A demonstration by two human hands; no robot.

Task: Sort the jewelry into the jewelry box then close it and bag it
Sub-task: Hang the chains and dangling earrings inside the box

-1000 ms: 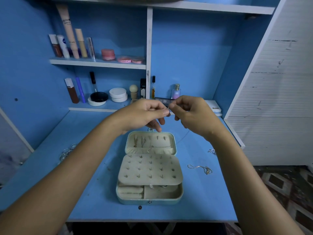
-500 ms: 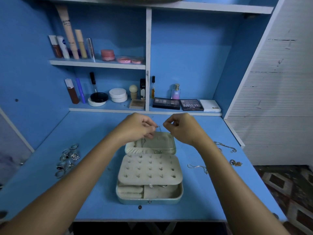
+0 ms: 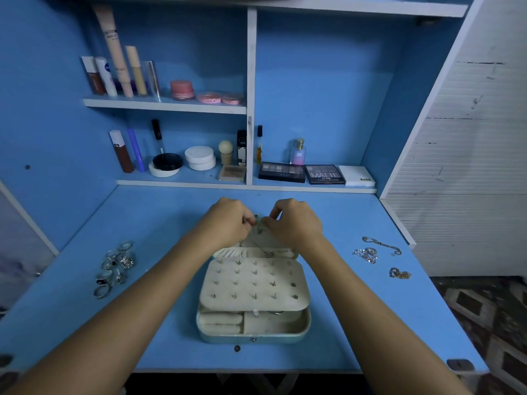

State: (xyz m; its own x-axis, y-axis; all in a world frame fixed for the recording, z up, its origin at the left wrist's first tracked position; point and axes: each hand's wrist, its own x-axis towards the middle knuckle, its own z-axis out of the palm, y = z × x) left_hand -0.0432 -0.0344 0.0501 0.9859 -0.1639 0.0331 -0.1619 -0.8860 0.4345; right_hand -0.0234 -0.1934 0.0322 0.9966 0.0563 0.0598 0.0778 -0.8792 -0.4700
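Jewelry box (image 3: pixel 253 329) sits open near the middle of the front edge of the blue desktop (image 3: pixel 356 323), its lid tilted back toward the shelves and its studded earring panel (image 3: pixel 253 283) folded over the base compartments. Left hand (image 3: pixel 228 222) and right hand (image 3: pixel 295 220) meet over the raised lid, fingers curled and pinching a thin necklace (image 3: pixel 258 223) between them; its chain hangs down into the lid. Cluster of rings (image 3: pixel 114 267) lies near the left edge of the desktop. Three chain bracelets (image 3: pixel 380 256) lie near the right edge, well apart from the box. Cosmetics line the rear shelf (image 3: pixel 245 186).
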